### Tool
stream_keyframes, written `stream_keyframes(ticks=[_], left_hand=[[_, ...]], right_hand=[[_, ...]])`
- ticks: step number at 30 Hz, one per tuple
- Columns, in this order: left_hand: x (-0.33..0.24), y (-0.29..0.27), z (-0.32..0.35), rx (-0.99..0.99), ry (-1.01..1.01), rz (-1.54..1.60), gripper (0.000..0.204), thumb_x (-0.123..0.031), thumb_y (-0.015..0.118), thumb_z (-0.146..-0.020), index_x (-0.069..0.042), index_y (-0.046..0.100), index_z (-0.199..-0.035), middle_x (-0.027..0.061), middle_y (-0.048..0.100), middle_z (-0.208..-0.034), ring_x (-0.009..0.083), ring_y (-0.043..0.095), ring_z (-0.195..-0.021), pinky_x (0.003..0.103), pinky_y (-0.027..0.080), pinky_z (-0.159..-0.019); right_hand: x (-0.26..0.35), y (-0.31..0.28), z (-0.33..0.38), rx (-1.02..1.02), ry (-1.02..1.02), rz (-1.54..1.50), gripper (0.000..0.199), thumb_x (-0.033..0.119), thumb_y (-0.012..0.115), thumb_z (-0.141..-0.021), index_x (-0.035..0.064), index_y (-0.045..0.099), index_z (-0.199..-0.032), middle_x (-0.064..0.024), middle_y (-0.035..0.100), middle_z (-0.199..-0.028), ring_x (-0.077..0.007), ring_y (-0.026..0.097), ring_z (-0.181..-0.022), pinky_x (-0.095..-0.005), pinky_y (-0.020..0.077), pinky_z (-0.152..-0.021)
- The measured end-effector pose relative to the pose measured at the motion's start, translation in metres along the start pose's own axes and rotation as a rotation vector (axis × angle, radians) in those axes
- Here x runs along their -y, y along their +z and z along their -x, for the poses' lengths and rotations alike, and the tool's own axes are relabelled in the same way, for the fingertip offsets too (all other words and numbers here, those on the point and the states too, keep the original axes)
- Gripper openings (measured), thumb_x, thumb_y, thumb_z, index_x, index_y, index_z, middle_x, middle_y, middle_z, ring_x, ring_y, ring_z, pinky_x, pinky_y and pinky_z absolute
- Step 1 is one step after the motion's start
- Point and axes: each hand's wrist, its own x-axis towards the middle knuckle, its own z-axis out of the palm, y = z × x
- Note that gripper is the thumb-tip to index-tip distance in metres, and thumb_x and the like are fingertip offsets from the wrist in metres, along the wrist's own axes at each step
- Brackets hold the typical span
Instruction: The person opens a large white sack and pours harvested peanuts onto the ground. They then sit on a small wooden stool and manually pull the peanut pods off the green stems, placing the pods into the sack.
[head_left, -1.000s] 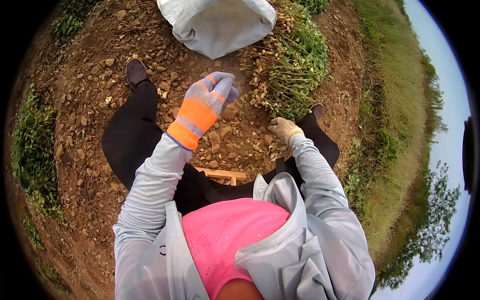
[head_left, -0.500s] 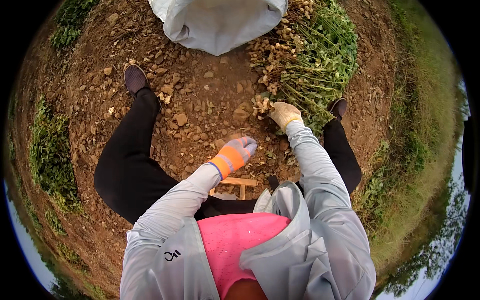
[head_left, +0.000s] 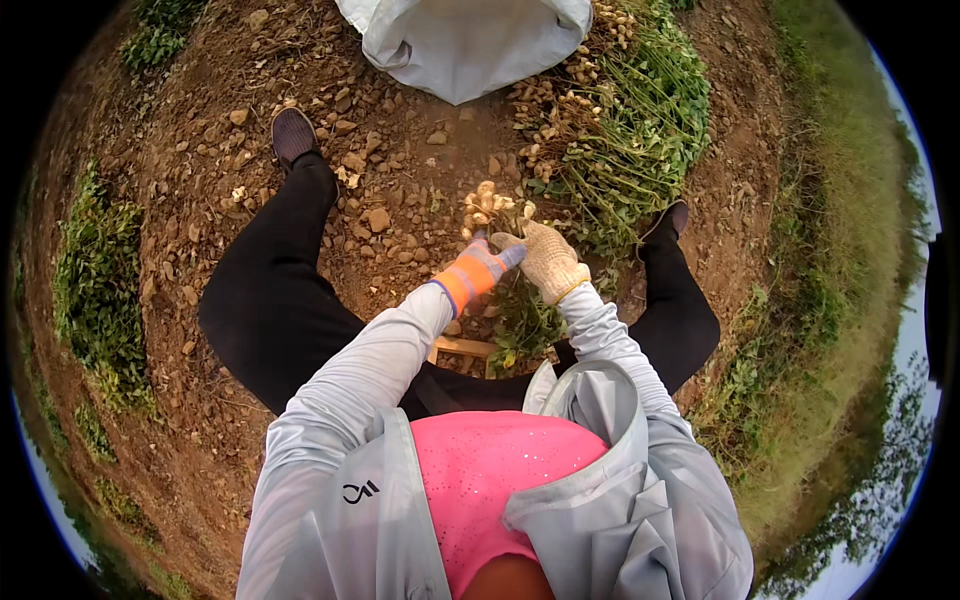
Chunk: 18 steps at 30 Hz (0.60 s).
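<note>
My right hand [head_left: 548,261], in a cream knitted glove, is closed round the stems of a peanut plant [head_left: 524,325]. Its leaves hang down toward my lap, and its cluster of pale peanuts [head_left: 487,208] sticks out beyond my fingers. Close beside it is my left hand [head_left: 478,268], in an orange and grey glove, with its fingers at the base of the pods. Those fingers are partly hidden, so I cannot tell whether they grip the pods. A large heap of pulled peanut plants [head_left: 640,130] lies ahead to the right, pods toward the left.
A white sack [head_left: 475,65] with a wide mouth stands at the top, left of the heap. My legs are spread on stony brown soil [head_left: 400,180]. Part of a wooden frame [head_left: 465,347] shows below my hands. Green plants [head_left: 100,290] lie at the left, grass [head_left: 830,250] at the right.
My right hand has drawn back and left from the heap's edge, bringing a peanut plant with it. My left hand has moved up and right to meet its pods.
</note>
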Motion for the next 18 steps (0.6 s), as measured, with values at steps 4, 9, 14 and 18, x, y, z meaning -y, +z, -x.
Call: stream_keyframes(ticks=[4,9,14,18], left_hand=[[-0.002,-0.016,-0.008,-0.112,0.037,0.111,0.071,-0.034,0.075,-0.073,0.010,0.046,-0.120,0.0192,0.060,-0.112,0.0265,0.059,-0.102,0.033,0.047,-0.084],[-0.037,-0.027,0.018,-0.141,0.147,0.291,0.041,-0.025,0.071,-0.077,-0.001,0.059,-0.107,0.0061,0.064,-0.096,0.0141,0.059,-0.084,0.029,0.048,-0.072],[-0.025,-0.047,0.013,-0.190,0.267,0.248,0.031,-0.016,0.065,-0.083,-0.002,0.060,-0.110,0.0034,0.064,-0.098,0.0124,0.059,-0.085,0.027,0.047,-0.073],[-0.035,-0.042,0.021,-0.040,0.325,0.339,0.033,-0.016,0.062,-0.085,-0.005,0.056,-0.116,0.0020,0.062,-0.105,0.0113,0.057,-0.090,0.026,0.047,-0.076]], right_hand=[[0.052,-0.029,0.038,0.167,0.068,-0.162,0.043,0.037,0.054,-0.088,0.0038,0.054,-0.115,-0.0208,0.062,-0.105,-0.0330,0.060,-0.093,-0.0399,0.0462,-0.079],[0.034,0.006,0.046,0.182,-0.124,-0.809,0.041,0.027,0.056,-0.089,0.0043,0.049,-0.123,-0.0080,0.061,-0.101,-0.0166,0.059,-0.082,-0.0306,0.0484,-0.073],[0.029,-0.036,0.061,0.305,0.045,-0.966,0.046,0.030,0.057,-0.091,0.0026,0.047,-0.126,-0.0104,0.060,-0.099,-0.0135,0.059,-0.076,-0.0269,0.0501,-0.061],[-0.003,-0.062,0.042,-0.019,-0.045,-1.338,0.047,0.035,0.054,-0.092,0.0037,0.048,-0.126,-0.0071,0.061,-0.092,-0.0111,0.056,-0.066,-0.0228,0.0492,-0.054]])
